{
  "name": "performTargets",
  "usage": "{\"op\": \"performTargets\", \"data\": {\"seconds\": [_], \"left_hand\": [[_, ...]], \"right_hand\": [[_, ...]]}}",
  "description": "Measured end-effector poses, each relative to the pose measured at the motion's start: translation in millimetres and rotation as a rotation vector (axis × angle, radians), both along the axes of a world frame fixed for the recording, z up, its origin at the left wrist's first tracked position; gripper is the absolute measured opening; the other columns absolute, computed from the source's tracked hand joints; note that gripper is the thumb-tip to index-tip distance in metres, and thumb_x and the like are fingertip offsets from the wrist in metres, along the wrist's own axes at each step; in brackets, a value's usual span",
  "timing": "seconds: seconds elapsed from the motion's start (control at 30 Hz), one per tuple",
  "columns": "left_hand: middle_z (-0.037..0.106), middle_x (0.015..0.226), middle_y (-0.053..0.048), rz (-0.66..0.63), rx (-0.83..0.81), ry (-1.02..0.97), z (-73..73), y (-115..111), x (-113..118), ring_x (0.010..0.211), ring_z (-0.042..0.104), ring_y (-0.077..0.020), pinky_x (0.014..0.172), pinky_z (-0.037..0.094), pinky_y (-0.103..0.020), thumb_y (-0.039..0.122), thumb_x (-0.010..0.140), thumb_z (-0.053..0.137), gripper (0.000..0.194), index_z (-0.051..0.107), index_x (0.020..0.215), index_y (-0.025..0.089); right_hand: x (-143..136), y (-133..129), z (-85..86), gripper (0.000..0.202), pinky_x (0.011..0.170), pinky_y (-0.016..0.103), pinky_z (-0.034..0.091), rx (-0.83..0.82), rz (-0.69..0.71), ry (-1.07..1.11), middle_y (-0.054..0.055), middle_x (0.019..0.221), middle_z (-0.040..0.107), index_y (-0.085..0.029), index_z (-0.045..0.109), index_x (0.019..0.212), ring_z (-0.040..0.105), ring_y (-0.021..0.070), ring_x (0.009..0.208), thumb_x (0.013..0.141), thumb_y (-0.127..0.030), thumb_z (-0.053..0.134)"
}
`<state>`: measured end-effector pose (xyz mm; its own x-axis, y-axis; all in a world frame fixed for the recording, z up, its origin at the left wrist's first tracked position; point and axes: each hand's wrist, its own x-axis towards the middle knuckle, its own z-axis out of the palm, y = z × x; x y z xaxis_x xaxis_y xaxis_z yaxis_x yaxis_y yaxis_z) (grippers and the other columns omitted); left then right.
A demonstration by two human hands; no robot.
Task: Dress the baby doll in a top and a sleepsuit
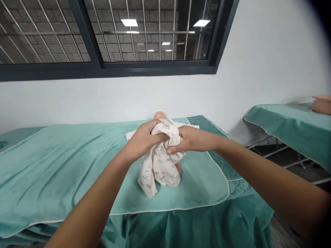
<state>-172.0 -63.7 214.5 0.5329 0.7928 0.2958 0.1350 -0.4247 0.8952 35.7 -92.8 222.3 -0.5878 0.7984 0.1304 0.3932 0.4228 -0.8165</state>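
A white baby garment with small printed figures (164, 165) hangs bunched between my two hands. My left hand (146, 139) grips its upper left part, thumb across the cloth. On the other side, my right hand (188, 139) pinches the gathered fabric, its fingers partly hidden in the folds. Behind and beneath the garment lies a baby doll, its head (160, 115) showing above my hands and a leg (178, 167) at the lower right. White cloth (130, 134) sticks out at both sides of the doll. The garment hides most of the doll's body.
A green sheet (64, 165) with white piping covers the bed under the doll. White wall and a dark-framed barred window (155, 67) stand behind. At the right is another green-covered bed (292, 124) with a pink basin (322, 104) and metal rails below.
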Motion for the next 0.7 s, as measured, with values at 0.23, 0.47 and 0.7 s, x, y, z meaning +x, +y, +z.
{"op": "performTargets", "data": {"seconds": [0.23,0.47,0.7], "left_hand": [[0.07,0.112,-0.01,-0.312,-0.3,0.088,-19.5,2.1,-11.9,0.105,0.065,-0.0288,0.088,0.052,-0.039,0.032,0.072,0.079,0.049,0.067,0.117,0.018],[0.073,0.106,-0.009,-0.159,-0.505,-0.45,-49.6,13.6,0.0,0.093,0.07,-0.0251,0.082,0.055,-0.034,0.032,0.079,0.074,0.046,0.063,0.122,0.018],[0.075,0.097,-0.012,-0.152,-0.705,-0.416,-71.9,16.6,8.4,0.081,0.072,-0.0229,0.07,0.056,-0.031,0.04,0.083,0.071,0.041,0.067,0.113,0.012]], "right_hand": [[-2.6,8.9,-23.1,0.024,0.077,0.028,0.05,-0.146,-0.177,0.416,0.001,0.093,0.072,-0.024,0.072,0.094,0.066,0.0187,0.088,0.082,-0.045,0.07],[-7.5,11.2,-60.7,0.042,0.078,0.029,0.052,-0.427,-0.054,0.71,0.006,0.099,0.073,-0.019,0.069,0.106,0.068,0.017,0.086,0.083,-0.054,0.068],[-9.7,18.3,-79.7,0.038,0.085,0.031,0.053,-0.404,-0.15,0.632,0.007,0.102,0.074,-0.017,0.071,0.104,0.069,0.0193,0.092,0.078,-0.044,0.076]]}}
